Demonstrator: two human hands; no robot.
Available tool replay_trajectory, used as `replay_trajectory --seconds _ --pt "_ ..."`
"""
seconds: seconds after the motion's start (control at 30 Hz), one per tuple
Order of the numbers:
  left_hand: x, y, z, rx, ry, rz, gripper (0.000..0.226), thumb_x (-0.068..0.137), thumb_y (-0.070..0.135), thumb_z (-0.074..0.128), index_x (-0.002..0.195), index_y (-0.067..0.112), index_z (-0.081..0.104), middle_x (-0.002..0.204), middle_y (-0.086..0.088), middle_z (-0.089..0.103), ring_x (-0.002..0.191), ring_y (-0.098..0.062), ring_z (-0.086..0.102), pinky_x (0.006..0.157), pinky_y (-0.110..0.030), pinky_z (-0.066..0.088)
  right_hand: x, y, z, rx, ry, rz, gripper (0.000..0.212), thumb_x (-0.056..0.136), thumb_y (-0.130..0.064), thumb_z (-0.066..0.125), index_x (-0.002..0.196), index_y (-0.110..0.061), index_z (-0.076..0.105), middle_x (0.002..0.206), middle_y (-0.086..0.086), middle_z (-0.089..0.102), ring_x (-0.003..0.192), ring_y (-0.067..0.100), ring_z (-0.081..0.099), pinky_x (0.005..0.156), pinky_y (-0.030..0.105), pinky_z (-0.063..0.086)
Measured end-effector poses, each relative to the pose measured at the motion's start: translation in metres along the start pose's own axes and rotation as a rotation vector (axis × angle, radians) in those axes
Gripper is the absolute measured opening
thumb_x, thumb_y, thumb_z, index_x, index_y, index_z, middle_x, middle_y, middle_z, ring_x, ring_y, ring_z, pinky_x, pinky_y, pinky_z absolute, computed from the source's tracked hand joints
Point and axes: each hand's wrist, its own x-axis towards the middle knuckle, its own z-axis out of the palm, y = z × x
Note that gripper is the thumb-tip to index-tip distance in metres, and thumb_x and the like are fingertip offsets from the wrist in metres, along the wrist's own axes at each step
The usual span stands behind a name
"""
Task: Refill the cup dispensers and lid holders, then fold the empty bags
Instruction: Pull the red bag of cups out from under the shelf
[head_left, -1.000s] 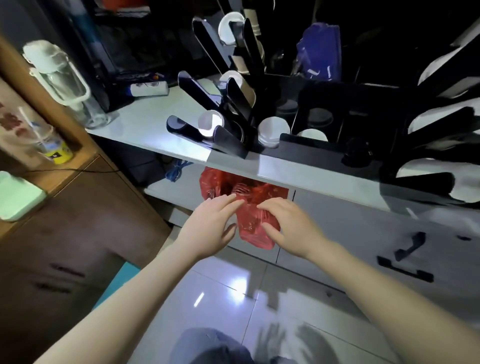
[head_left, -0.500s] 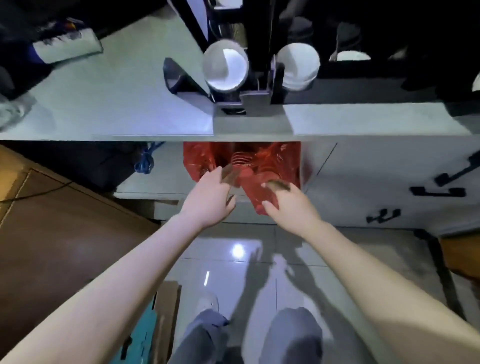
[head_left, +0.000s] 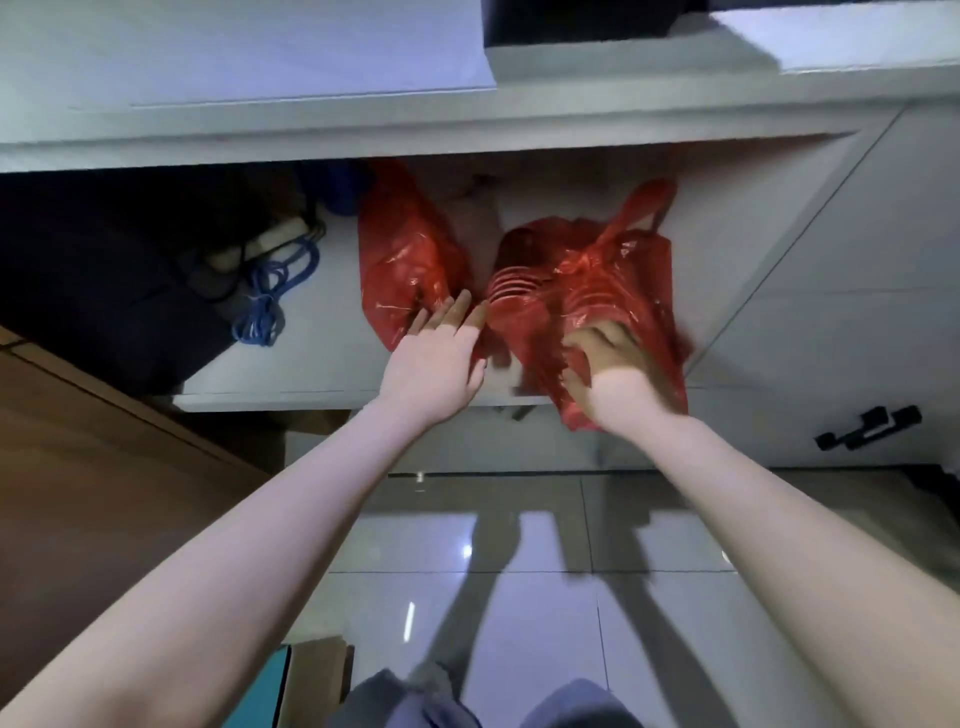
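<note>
Two red plastic bags lie on the low white shelf (head_left: 311, 371) under the counter. The right red bag (head_left: 602, 270) shows a ribbed stack through its plastic, and its handle loops stick up toward the back. My right hand (head_left: 605, 364) has its fingers curled into the front of this bag and looks blurred. The left red bag (head_left: 402, 260) sits beside it, crumpled. My left hand (head_left: 434, 361) reaches to the gap between the bags, fingers straight and apart, tips touching the left bag's lower edge. No dispensers are in view.
The white counter edge (head_left: 260, 132) overhangs the shelf. A coiled blue cable (head_left: 270, 296) and a power strip lie at the shelf's left. A brown wooden cabinet (head_left: 104, 467) stands at left, black door handles (head_left: 865, 428) at right, a teal box (head_left: 260, 691) on the tiled floor.
The view has dropped below the counter, so the dispensers are out of sight. Both hands moved further in; the right hand now grips the right bag, which has shifted right.
</note>
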Motion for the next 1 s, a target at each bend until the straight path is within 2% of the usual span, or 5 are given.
replay_trajectory --seconds 0.23,0.43,0.63,0.7,1.0 --pt "0.027 -0.027 0.054 -0.030 -0.044 -0.026 0.076 0.092 0.028 0.052 0.153 0.018 0.007 0.161 -0.008 0.001 0.147 -0.022 0.010 0.117 -0.030 0.002 0.028 0.024 0.032 -0.243 0.220 -0.026 0.027 0.085 -0.021 0.057 0.109 -0.011 0.061 0.112 0.013 0.056 0.107 0.034 0.046 0.093 0.041 0.038" --pt "0.075 -0.049 0.070 0.019 0.184 -0.075 0.059 0.095 0.019 0.043 0.151 0.018 0.023 0.160 -0.011 0.006 0.146 -0.030 0.007 0.118 -0.043 0.005 0.070 0.026 0.039 -0.314 0.444 -0.083 0.021 0.080 -0.017 0.061 0.100 -0.014 0.062 0.102 0.011 0.058 0.099 0.035 0.051 0.082 0.043 0.039" --pt "0.134 -0.070 0.077 0.012 0.058 -0.278 0.063 0.094 0.049 0.045 0.149 0.037 0.018 0.159 -0.007 -0.015 0.143 -0.042 -0.011 0.112 -0.061 0.002 0.115 0.033 0.036 -0.260 0.124 0.114 0.063 0.093 -0.046 0.046 0.148 -0.030 0.022 0.160 0.002 0.004 0.144 0.040 0.003 0.111 0.057 0.018" --pt "0.141 -0.072 0.083 -0.047 -0.069 -0.343 0.060 0.095 0.038 0.049 0.148 0.037 0.022 0.158 -0.007 -0.018 0.143 -0.045 -0.003 0.112 -0.060 0.009 0.120 0.034 0.035 -0.275 0.031 0.138 0.071 0.090 -0.040 0.052 0.150 -0.034 0.014 0.160 0.001 -0.007 0.141 0.044 0.010 0.108 0.056 0.027" --pt "0.091 -0.034 0.060 -0.079 -0.019 -0.146 0.029 0.086 -0.008 0.040 0.109 0.003 0.055 0.118 -0.021 0.038 0.098 -0.041 0.048 0.087 -0.052 0.046 0.106 0.020 0.015 -0.397 0.054 0.176 0.046 0.088 -0.010 0.052 0.133 -0.018 0.045 0.133 0.020 0.038 0.120 0.042 0.038 0.093 0.048 0.042"
